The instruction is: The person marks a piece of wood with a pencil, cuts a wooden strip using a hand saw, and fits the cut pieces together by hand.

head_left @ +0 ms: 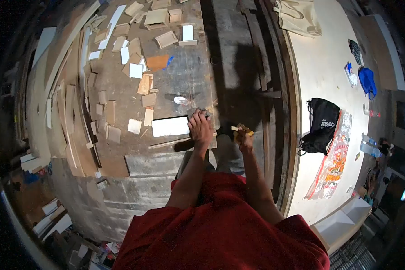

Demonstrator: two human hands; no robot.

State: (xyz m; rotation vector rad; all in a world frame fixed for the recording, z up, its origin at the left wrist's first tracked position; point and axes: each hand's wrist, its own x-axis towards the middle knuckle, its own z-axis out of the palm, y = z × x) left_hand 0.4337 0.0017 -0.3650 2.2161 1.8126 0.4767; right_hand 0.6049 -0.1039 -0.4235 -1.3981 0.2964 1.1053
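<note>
A white rectangular board (170, 127) with a dark edge lies on the worn work table in front of me. My left hand (200, 127) is closed over its right end, fingers bent and pointing away from me. Something small and dark shows by those fingertips, too unclear to name. My right hand (244, 137) is held to the right, past the table edge, over the shadowed gap. Its fingers are wrapped round a yellowish-brown object (241, 130) with a pale end sticking out to the left; its kind cannot be made out.
Many wooden offcuts (144, 84) and white pieces (136, 70) are scattered leftward and beyond the board. A thin wooden strip (168, 143) lies nearer me. Across the dark gap, a pale tabletop (308, 67) bears a black drawstring bag (324, 123) and a printed plastic bag (333, 164).
</note>
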